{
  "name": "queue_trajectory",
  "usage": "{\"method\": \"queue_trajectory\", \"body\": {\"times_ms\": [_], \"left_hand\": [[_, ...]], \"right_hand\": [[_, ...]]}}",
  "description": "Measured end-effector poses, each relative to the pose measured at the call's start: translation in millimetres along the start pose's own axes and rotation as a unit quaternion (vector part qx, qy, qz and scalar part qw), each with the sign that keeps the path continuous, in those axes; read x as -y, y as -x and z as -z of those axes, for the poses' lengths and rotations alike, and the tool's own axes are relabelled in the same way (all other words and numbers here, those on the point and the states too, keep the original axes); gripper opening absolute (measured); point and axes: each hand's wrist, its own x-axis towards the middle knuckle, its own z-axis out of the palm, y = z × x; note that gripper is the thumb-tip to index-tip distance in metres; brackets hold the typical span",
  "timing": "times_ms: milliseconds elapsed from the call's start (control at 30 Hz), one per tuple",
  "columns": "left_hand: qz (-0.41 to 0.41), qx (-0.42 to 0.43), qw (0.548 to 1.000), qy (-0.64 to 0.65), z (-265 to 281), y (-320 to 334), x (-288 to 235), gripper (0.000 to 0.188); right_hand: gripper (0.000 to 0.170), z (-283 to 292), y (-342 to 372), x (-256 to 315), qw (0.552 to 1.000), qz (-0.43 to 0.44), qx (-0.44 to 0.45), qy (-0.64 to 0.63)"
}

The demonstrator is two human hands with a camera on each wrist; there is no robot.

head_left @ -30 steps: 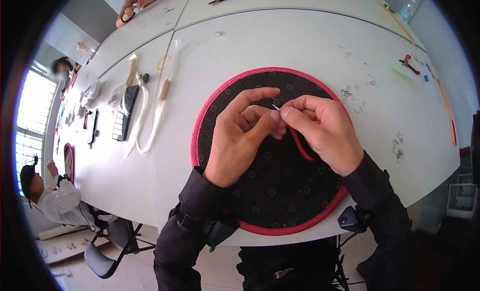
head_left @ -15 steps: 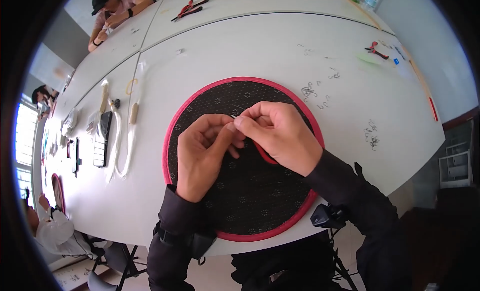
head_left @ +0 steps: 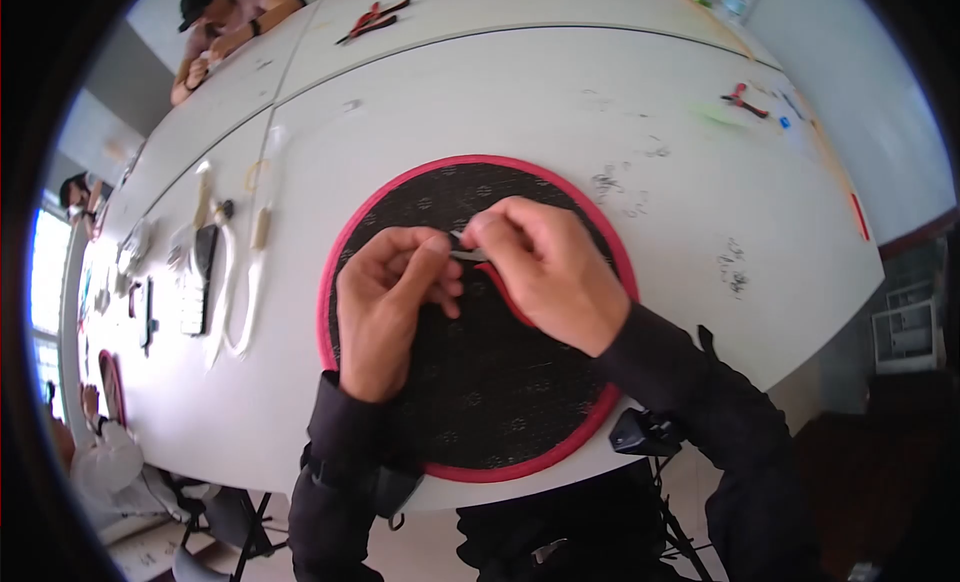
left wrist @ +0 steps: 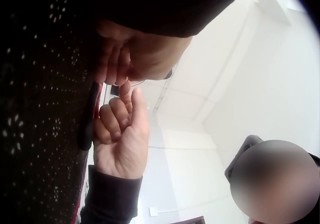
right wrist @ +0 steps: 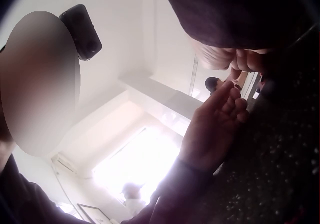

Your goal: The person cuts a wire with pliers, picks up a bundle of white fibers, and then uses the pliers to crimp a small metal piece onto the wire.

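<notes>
Over the round dark mat (head_left: 480, 382), the left hand (head_left: 385, 307) pinches with thumb and index finger at the metal end (head_left: 467, 255) of a red-handled tool (head_left: 507, 297). The right hand (head_left: 555, 272) is just right of it, thumb and fingertips together on something thin, too small to make out. In the left wrist view, the tool's dark handle (left wrist: 88, 126) hangs from the left hand's fingers, beside the right hand (left wrist: 122, 144); a fine strand shows between the hands. The left hand (right wrist: 212, 129) faces the right hand (right wrist: 215, 56) in the right wrist view.
Small dark wire-like pieces (head_left: 608, 182) lie right of the mat, with pliers (head_left: 745, 102) farther off. Pale fibre bundles (head_left: 235, 282) and a dark device (head_left: 198, 282) lie left. More pliers (head_left: 368, 24) and a person in a cap (head_left: 225, 27) are across the table.
The right hand's fingertips have moved slightly away from the left ones, exposing more of the tool's metal end. The head view has shifted since the earliest frame, bringing the far person more into sight.
</notes>
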Motion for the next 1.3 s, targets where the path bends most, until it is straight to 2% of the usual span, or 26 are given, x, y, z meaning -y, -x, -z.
{"method": "queue_trajectory", "body": {"times_ms": [33,100,300,400,900,1000,1300], "left_hand": [[0.012,-0.013,1.0,0.025,1.9,0.3,0.0,0.02],[0.014,-0.006,0.997,0.078,5.0,-0.1,0.9,0.021],[0.015,0.001,0.993,0.113,8.2,-2.6,3.8,0.02],[0.019,0.004,0.994,0.109,8.2,-2.0,2.8,0.02],[0.029,0.039,0.996,0.074,6.9,-0.5,0.9,0.016],[0.025,0.041,0.997,0.065,7.3,-0.6,2.0,0.016],[0.021,0.046,0.997,0.054,8.4,-0.6,3.0,0.017]], "right_hand": [[0.028,-3.2,-1.0,-6.4,0.999,0.04,-0.017,-0.011],[0.027,-2.1,2.0,2.8,0.999,-0.018,0.014,-0.035],[0.026,1.0,4.5,18.5,0.993,-0.06,0.09,-0.042],[0.027,-0.2,4.0,21.1,0.994,-0.04,0.085,-0.055],[0.024,3.1,1.9,13.5,0.994,-0.051,0.091,0.046],[0.021,-0.2,3.9,15.8,0.996,-0.062,0.065,0.014],[0.021,2.3,2.1,19.7,0.994,-0.086,0.071,-0.009]]}}
